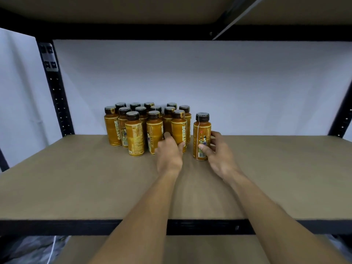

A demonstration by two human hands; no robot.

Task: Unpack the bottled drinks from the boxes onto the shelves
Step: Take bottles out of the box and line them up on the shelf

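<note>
Several orange bottled drinks with dark caps stand upright in a tight cluster on the brown shelf board. My left hand wraps around the lower part of the front right bottle of the cluster. One more orange bottle stands alone just right of the cluster, and my right hand holds it near its base, thumb in front and fingers behind. Both bottles rest on the board. No box is in view.
Black metal uprights stand at the left and right rear corners. The shelf above hangs overhead. A white backdrop closes the back. The black front rail runs under my forearms, with a lower board beneath.
</note>
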